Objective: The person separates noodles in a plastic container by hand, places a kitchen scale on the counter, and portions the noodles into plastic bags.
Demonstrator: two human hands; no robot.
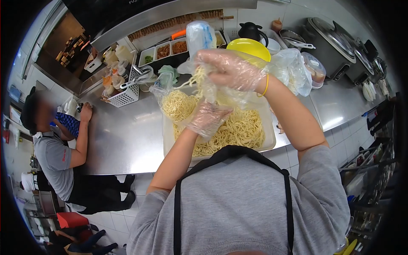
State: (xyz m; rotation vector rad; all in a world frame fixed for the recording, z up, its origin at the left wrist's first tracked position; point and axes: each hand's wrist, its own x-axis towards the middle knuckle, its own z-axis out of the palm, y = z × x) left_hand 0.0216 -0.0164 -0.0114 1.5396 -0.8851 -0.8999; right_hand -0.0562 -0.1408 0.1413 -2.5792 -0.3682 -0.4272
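Note:
Both of my hands wear clear plastic gloves. My right hand (231, 72), a yellow band at its wrist, is raised over the far side of a white tray (270, 135), its fingers closed on a clump of noodles with strands hanging down. Lower and nearer to me, my left hand (209, 119) is over the tray at the mouth of a clear plastic bag; what its fingers grip is hidden by the film. A ball of noodles (179, 105) sits in the bag at the tray's left. Loose noodles (242, 129) fill much of the tray.
Behind the tray are a yellow plate (249, 49), plastic bags (293, 70), a lidded tub (313, 70) and topping containers (163, 51). A white basket (127, 94) holds bottles and utensils. A co-worker (55, 144) stands at the counter's left end; cookers (331, 42) stand at the right.

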